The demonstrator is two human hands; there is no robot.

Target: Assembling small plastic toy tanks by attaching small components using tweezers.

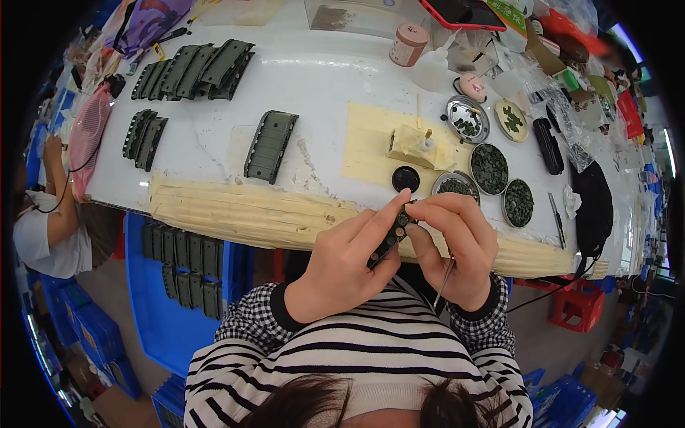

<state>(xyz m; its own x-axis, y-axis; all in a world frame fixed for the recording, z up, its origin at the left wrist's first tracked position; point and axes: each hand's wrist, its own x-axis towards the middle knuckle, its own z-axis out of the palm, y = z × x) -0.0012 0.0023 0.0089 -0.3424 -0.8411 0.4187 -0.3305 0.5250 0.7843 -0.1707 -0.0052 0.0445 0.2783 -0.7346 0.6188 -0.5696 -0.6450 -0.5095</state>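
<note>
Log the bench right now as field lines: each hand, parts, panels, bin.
Left hand: holds a dark piece
Right hand: at the piece's far end, slim metal tool tucked in it
Parts: green pieces in round dishes, ahead and right
Panels: two green groups, far left; one lone panel nearer the middle
Blue bin: two rows of green panels

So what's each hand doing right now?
Left hand: closed, holding a dark strip.
Right hand: closed around a thin metal tool, thumb and forefinger at the strip.

Bright, glare on tabletop [307,78], warped edges
</note>
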